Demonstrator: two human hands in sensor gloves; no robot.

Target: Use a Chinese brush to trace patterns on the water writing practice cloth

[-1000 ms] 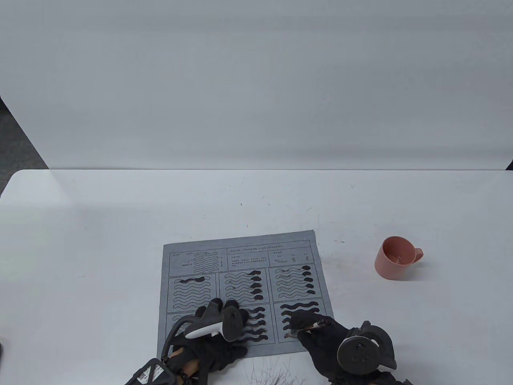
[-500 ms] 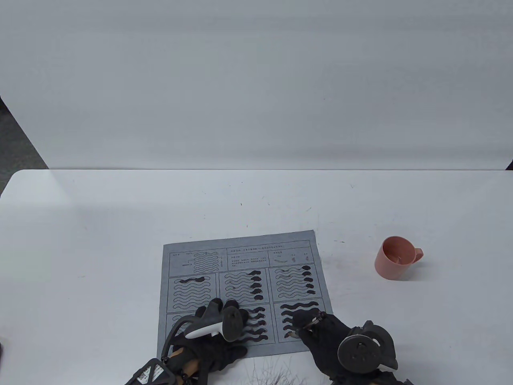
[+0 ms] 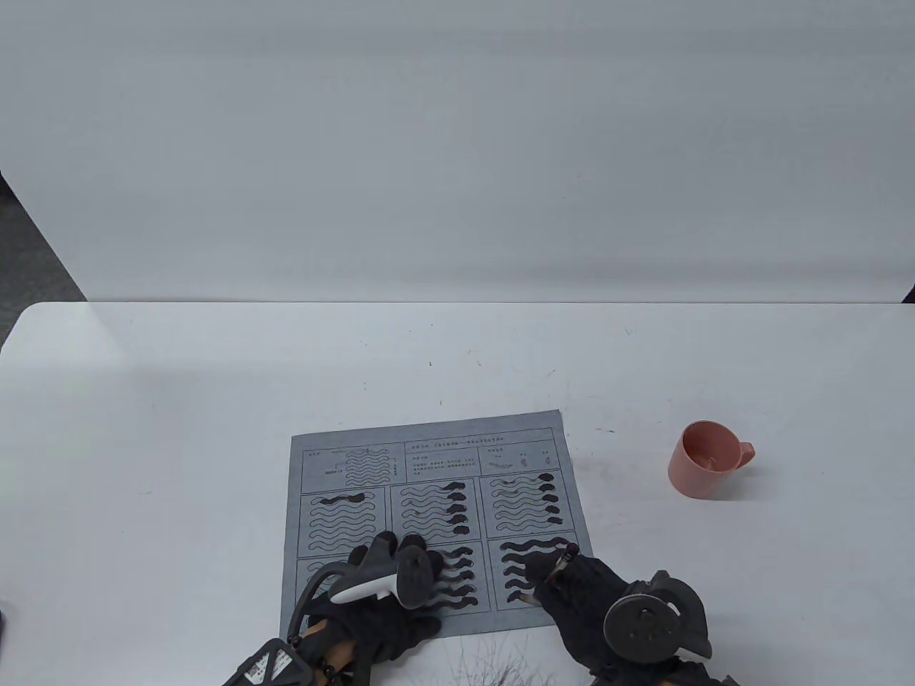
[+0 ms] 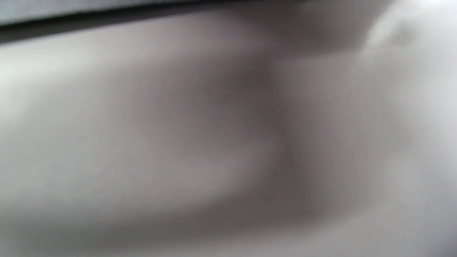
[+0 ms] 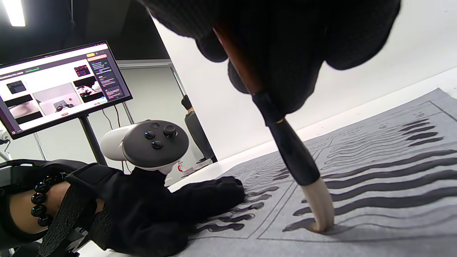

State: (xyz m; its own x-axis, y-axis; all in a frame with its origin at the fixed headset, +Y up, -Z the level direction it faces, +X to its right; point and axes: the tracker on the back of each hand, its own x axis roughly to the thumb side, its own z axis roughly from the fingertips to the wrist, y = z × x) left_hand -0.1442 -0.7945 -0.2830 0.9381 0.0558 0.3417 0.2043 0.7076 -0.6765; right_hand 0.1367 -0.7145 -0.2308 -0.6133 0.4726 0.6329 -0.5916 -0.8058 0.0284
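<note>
A grey water writing cloth (image 3: 436,464) printed with wavy line panels lies on the white table; several waves are painted dark. My right hand (image 3: 572,579) grips a Chinese brush (image 5: 285,146) with a brown handle and dark ferrule. Its pale bristle tip (image 5: 320,210) touches the cloth (image 5: 392,214) at the left end of the lowest wave in the bottom right panel (image 3: 525,599). My left hand (image 3: 389,572) rests flat on the cloth's bottom middle panel and also shows in the right wrist view (image 5: 171,203). The left wrist view is only a grey blur.
A pink cup (image 3: 704,459) stands on the table right of the cloth. A white wall panel rises behind the table. A monitor on a stand (image 5: 60,85) shows in the right wrist view, off the table.
My right hand has tilted the brush more upright, its upper end swinging left and away. The brush tip stays near the bottom left of the lower right panel. My left hand has not moved.
</note>
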